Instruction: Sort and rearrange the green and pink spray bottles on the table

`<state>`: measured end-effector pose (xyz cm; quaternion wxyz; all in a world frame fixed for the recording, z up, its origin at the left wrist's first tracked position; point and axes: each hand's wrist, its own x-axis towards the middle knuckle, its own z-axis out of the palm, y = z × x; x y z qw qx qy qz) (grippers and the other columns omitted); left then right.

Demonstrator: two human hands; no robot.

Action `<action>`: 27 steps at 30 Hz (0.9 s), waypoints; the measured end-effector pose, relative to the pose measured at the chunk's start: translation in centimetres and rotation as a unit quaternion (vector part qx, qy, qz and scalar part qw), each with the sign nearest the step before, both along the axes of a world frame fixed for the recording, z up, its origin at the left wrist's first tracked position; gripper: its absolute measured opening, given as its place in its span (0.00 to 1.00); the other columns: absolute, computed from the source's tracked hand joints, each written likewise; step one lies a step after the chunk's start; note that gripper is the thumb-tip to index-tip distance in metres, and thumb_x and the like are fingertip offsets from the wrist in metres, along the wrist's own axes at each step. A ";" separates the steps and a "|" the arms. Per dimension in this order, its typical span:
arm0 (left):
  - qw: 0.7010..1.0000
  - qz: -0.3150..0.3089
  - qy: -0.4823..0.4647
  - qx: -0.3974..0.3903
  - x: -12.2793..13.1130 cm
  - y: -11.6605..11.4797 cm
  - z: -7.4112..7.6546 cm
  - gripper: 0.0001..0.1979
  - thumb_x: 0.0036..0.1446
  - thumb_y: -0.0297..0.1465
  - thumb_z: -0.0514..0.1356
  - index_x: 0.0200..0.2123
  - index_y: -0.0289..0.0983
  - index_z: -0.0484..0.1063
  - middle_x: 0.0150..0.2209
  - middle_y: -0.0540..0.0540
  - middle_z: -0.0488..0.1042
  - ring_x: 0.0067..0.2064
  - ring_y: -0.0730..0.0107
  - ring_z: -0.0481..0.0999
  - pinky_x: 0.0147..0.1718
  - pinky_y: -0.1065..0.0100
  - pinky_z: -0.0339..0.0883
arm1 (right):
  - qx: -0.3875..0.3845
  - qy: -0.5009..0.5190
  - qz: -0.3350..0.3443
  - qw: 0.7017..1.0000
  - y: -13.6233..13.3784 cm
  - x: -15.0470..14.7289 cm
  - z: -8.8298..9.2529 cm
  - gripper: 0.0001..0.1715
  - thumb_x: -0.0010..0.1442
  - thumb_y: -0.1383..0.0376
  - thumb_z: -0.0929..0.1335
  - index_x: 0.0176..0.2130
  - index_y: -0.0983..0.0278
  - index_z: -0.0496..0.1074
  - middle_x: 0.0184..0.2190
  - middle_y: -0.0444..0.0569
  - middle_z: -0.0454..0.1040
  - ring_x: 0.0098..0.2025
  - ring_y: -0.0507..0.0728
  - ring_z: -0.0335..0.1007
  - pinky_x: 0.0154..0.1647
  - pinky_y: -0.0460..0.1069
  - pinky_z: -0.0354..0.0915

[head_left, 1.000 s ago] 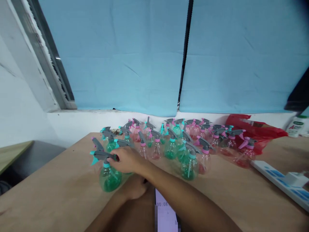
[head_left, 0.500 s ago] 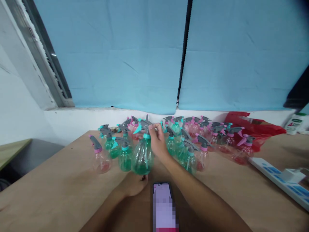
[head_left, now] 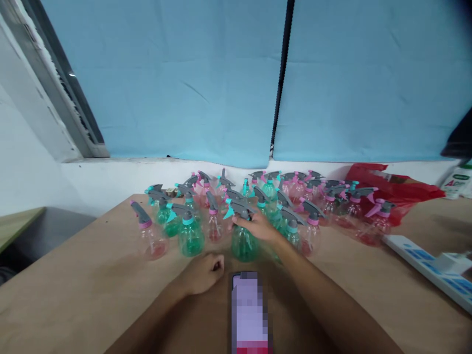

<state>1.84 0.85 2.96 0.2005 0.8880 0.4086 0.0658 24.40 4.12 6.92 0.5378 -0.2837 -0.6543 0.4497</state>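
Observation:
My right hand point(head_left: 258, 225) is closed round the neck of a green spray bottle point(head_left: 245, 246), which stands upright at the front of the group. It has a grey and turquoise trigger head. My left hand point(head_left: 205, 273) rests on the table, fingers curled in a loose fist; what is inside, if anything, is hidden. Just beyond it stand a green spray bottle point(head_left: 191, 240) and a pink spray bottle point(head_left: 214, 225). Another pink spray bottle point(head_left: 153, 242) stands at the left, its head angled up. Several more green and pink ones crowd behind.
A phone point(head_left: 250, 309) lies on the wooden table point(head_left: 84, 285) between my forearms. To the right are a white power strip point(head_left: 427, 270) with a plug, a red plastic bag point(head_left: 398, 189) and a white bottle point(head_left: 457, 182). Blue curtains point(head_left: 177, 78) hang behind.
My right hand has lowered the green spray bottle and moved it right, from in the air to the table. The pink bottle behind it has come into view. My left hand has shifted slightly left.

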 end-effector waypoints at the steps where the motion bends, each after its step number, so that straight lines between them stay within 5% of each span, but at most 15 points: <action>1: 1.000 -0.002 0.001 -0.004 0.0 0.0 0.1 0.07 0.60 0.26 0.55 0.30 0.39 0.69 0.30 0.51 0.74 0.34 0.66 0.74 0.31 0.69 0.57 | -0.009 0.017 0.019 1.000 0.1 0.0 -0.2 0.21 0.56 0.50 0.75 0.43 0.58 0.72 0.29 0.42 0.79 0.32 0.56 0.78 0.41 0.54 0.74; 5: 0.999 -0.005 -0.002 -0.032 0.0 0.0 0.3 0.06 0.60 0.27 0.55 0.30 0.39 0.69 0.30 0.51 0.74 0.34 0.66 0.73 0.31 0.69 0.57 | -0.014 0.049 0.055 0.997 0.4 0.1 -0.7 0.20 0.54 0.55 0.76 0.44 0.57 0.71 0.36 0.44 0.81 0.29 0.54 0.77 0.39 0.53 0.73; 9: 0.999 -0.014 -0.009 -0.040 0.0 0.2 0.3 0.06 0.60 0.27 0.55 0.31 0.39 0.69 0.30 0.51 0.74 0.33 0.66 0.73 0.31 0.69 0.57 | -0.021 0.002 0.035 0.999 0.9 0.4 -0.9 0.11 0.52 0.62 0.71 0.38 0.58 0.75 0.28 0.42 0.79 0.29 0.55 0.75 0.39 0.53 0.70; 12: 0.999 -0.024 -0.008 -0.034 0.2 0.3 0.1 0.06 0.60 0.27 0.55 0.31 0.40 0.69 0.29 0.52 0.74 0.31 0.67 0.72 0.31 0.68 0.57 | -0.032 -0.029 0.030 0.999 0.9 0.6 -0.6 0.15 0.49 0.66 0.69 0.39 0.60 0.78 0.23 0.40 0.77 0.29 0.55 0.74 0.38 0.51 0.69; 15: 0.999 -0.026 -0.014 -0.027 0.4 0.5 -0.3 0.06 0.59 0.26 0.55 0.31 0.40 0.69 0.28 0.52 0.73 0.31 0.67 0.71 0.30 0.67 0.56 | -0.044 -0.023 0.037 0.998 0.8 0.5 -0.4 0.20 0.46 0.67 0.68 0.41 0.60 0.79 0.23 0.40 0.77 0.27 0.55 0.73 0.34 0.50 0.68; 20: 0.999 -0.024 -0.040 -0.007 0.3 0.8 -1.4 0.06 0.57 0.25 0.56 0.32 0.40 0.70 0.28 0.52 0.74 0.31 0.67 0.72 0.31 0.67 0.56 | -0.071 0.009 0.008 0.997 0.6 0.4 -0.6 0.09 0.44 0.67 0.68 0.29 0.60 0.77 0.25 0.43 0.77 0.28 0.55 0.71 0.33 0.50 0.67; 27: 0.998 -0.017 -0.053 -0.030 0.1 0.7 -1.8 0.08 0.57 0.25 0.55 0.33 0.41 0.72 0.30 0.52 0.77 0.31 0.67 0.74 0.32 0.67 0.58 | -0.092 -0.031 -0.018 0.995 0.6 0.9 -1.0 0.05 0.45 0.65 0.68 0.26 0.59 0.75 0.22 0.42 0.73 0.29 0.56 0.71 0.36 0.51 0.66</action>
